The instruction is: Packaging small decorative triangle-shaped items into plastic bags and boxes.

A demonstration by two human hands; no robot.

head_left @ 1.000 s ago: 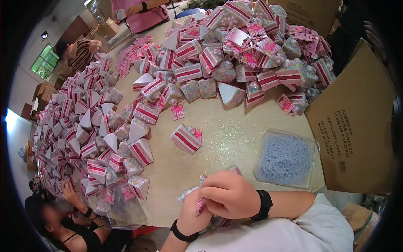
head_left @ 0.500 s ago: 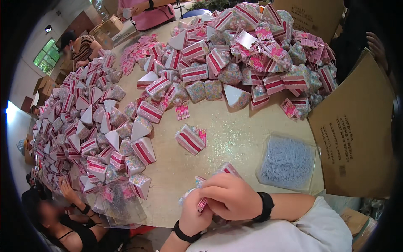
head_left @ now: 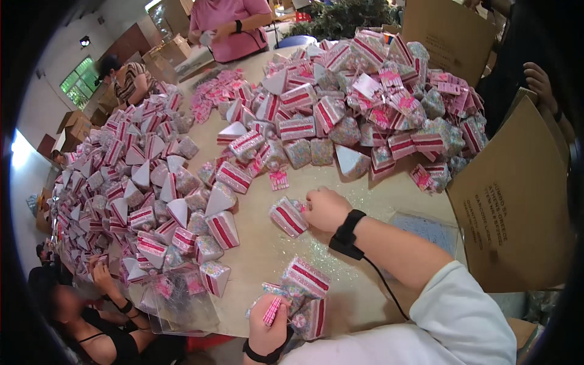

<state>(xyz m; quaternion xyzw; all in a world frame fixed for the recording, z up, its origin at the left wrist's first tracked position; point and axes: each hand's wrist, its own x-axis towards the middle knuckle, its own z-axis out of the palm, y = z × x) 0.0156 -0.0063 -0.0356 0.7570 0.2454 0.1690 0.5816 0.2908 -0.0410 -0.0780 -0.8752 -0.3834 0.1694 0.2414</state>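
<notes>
Cake slices (head_left: 307,277) by near edge of table (head_left: 255,255)
Left hand (head_left: 263,334) pinches tags (head_left: 272,311), best kept bunched; right hand (head_left: 328,210), hold unclear

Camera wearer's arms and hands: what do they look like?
The left hand and right hand are gloveless, each wrist in a black band; the right band has a dark block and black cable. A white sleeve covers the right upper arm.

A glittery pale-pink cake slice (head_left: 288,217) with a dark-pink stripe lies aslant, a partly hidden pink tag (head_left: 302,207) at its right. On this slice's near side are a similar second slice (head_left: 307,277), third slice (head_left: 314,318) and pink-striped card (head_left: 272,311).
</notes>
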